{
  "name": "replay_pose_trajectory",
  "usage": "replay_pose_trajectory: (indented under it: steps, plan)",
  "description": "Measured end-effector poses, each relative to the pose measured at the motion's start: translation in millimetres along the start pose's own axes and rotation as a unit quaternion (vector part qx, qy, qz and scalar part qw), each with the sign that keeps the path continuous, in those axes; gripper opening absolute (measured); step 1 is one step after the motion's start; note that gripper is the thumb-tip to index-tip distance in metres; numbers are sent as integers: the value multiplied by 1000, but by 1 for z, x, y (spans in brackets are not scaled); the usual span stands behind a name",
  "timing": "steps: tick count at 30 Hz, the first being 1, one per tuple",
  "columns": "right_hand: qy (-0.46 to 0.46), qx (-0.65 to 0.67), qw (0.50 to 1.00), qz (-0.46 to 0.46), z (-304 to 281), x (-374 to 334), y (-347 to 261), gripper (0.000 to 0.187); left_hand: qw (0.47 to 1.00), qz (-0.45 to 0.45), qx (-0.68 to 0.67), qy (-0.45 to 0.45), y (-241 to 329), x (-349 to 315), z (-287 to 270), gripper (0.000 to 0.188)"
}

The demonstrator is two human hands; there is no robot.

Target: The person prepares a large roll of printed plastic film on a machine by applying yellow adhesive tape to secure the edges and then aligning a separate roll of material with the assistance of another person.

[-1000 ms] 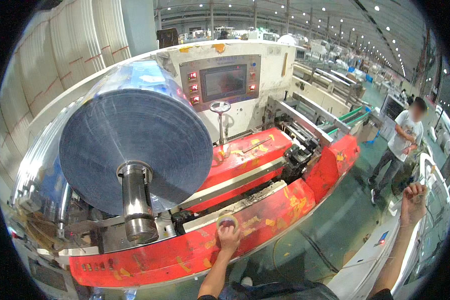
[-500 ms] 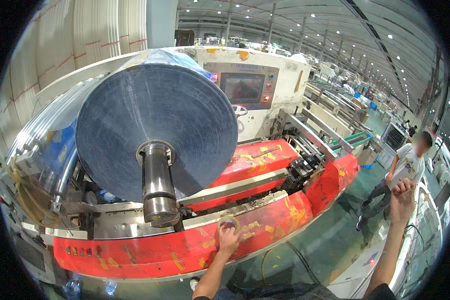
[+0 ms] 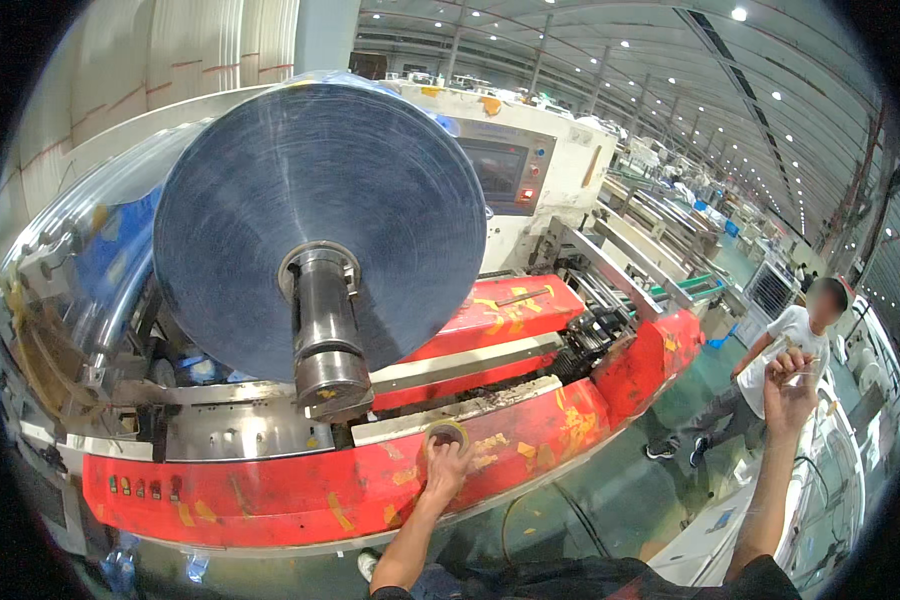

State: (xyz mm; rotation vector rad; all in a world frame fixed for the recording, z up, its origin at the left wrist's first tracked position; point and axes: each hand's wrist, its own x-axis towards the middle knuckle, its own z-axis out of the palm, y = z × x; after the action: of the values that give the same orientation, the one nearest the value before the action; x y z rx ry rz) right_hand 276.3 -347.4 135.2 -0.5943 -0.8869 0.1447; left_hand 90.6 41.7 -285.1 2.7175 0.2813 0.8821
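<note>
My left hand (image 3: pixel 447 472) is closed on a roll of yellowish tape (image 3: pixel 450 425), with its fingers in and around the ring. That hand is over the front edge of the red machine cover (image 3: pixel 300 500). Away at the right, my right hand (image 3: pixel 790 388) is raised with its fingers curled together in a pinch. Whatever is in those fingertips is too small to make out. The big film roll (image 3: pixel 260 200) faces me on a thick metal shaft (image 3: pixel 328 320), left of both hands.
A control panel with a screen (image 3: pixel 492 170) stands behind the film roll. Metal rails (image 3: pixel 620 260) run beyond the red cover. A person in a white shirt (image 3: pixel 785 340) is on the green floor at right, behind my raised hand. Cables (image 3: pixel 580 520) lie on the floor.
The view has shifted slightly. My left hand stays on the tape roll, and my right hand stays raised and has come slightly left. The person at right has stepped and moved left in view.
</note>
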Motion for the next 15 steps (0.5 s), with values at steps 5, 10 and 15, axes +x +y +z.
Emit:
replay_pose_trajectory:
  steps: [5,10,15]
  plan:
    - [12,29,999,13,6,3,19,10,1000,-30,4,1,17,10,-22,68]
    - [-11,63,997,48,12,14,44,20,994,-52,-6,93,25,4,-47,69]
    - [13,121,991,63,15,22,82,9,935,-73,-226,264,112,-10,-265,62]
